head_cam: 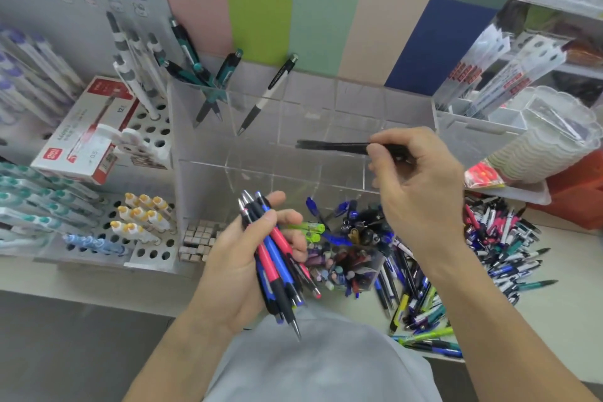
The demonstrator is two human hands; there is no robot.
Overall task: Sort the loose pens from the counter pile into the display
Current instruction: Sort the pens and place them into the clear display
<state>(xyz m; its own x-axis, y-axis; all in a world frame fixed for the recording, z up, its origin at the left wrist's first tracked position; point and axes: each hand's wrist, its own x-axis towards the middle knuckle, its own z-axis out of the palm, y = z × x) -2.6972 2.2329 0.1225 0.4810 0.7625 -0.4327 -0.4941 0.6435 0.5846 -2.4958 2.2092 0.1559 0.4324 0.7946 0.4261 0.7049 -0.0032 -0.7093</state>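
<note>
My left hand point(241, 258) grips a bundle of pens point(277, 258), blue, pink and black, tips pointing down toward me. My right hand point(414, 186) pinches a black pen point(329, 146) that lies level over the clear acrylic display point(202, 173), its free end pointing left. The display's back compartments hold several teal pens point(202, 75) and one black-and-white pen point(267, 95). A pile of loose pens point(502, 248) lies on the counter to the right, and a clear cup of pens point(352, 258) stands under my right wrist.
A white perforated rack point(146, 238) with yellow-capped and blue pens sits at the left, beside a red-and-white pen box point(81, 137). Packaged pens point(509, 75) and a stack of clear lids point(548, 140) stand at the right. Small square erasers point(199, 238) fill a tray by the display.
</note>
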